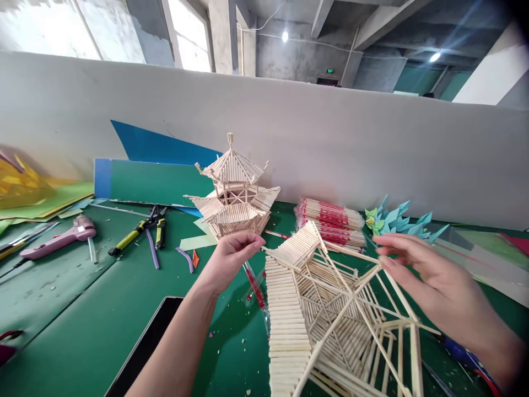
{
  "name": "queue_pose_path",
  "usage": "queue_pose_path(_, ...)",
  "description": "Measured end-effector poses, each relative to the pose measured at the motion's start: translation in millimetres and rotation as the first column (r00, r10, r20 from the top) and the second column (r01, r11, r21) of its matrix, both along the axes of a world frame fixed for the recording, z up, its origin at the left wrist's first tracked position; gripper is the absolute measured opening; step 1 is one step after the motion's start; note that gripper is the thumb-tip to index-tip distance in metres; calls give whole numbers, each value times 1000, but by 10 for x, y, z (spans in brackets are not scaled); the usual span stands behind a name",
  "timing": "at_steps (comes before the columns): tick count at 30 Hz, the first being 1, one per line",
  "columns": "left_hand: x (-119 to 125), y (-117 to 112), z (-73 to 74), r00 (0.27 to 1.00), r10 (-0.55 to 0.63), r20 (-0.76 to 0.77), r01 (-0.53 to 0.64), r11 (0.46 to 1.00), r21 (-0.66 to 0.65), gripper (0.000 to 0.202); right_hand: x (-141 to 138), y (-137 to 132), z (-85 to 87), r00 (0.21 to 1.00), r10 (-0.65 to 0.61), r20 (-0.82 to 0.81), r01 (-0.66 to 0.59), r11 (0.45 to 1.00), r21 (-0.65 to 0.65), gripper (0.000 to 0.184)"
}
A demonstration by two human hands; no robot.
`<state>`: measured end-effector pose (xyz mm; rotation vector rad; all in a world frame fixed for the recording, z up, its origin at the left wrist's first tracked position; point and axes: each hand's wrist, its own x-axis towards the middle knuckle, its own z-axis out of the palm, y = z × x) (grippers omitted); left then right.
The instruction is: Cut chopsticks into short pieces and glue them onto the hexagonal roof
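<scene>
A half-covered pavilion model of thin wooden sticks stands at the front right, its open frame showing on one side. My left hand is closed in a pinch at the far left corner of its slatted roof. At another roof corner, my right hand has its thumb and fingertips on the stick ends, the fingers curled round them. Behind my left hand stands a second, roofed stick pavilion with two tiers. The red-and-clear wrapper lies between my left forearm and the nearer model.
Bundles of wrapped sticks and teal paper leaves lie behind. On the left are a pink glue gun, yellow-handled pliers, purple strips and a dark flat device. A white partition borders the green table.
</scene>
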<state>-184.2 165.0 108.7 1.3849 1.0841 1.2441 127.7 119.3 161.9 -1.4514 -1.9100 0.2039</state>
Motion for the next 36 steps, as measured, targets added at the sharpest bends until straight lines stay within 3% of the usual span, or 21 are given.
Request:
queue_pose_path(5, 29, -17, -16, 1000, -1, -13, 1, 1000, 4, 10, -675, 338, 136, 948, 292, -127, -309, 939, -153, 22)
queue_pose_path(11, 66, -68, 59, 999, 3, -43, -3, 1000, 10, 12, -1050, 553, 14, 914, 386, -125, -405, 883, -237, 23)
queue_pose_path(20, 51, -67, 59, 995, -7, -101, 11, 999, 39, 12, -1281, 676, -15, 898, 436, -62, -438, 868, -235, 19)
queue_pose_path(36, 50, -68, 77, 989, -24, -146, 35, 997, 73, 14, -1363, 715, -132, 881, 472, -29, -463, 847, -261, 17)
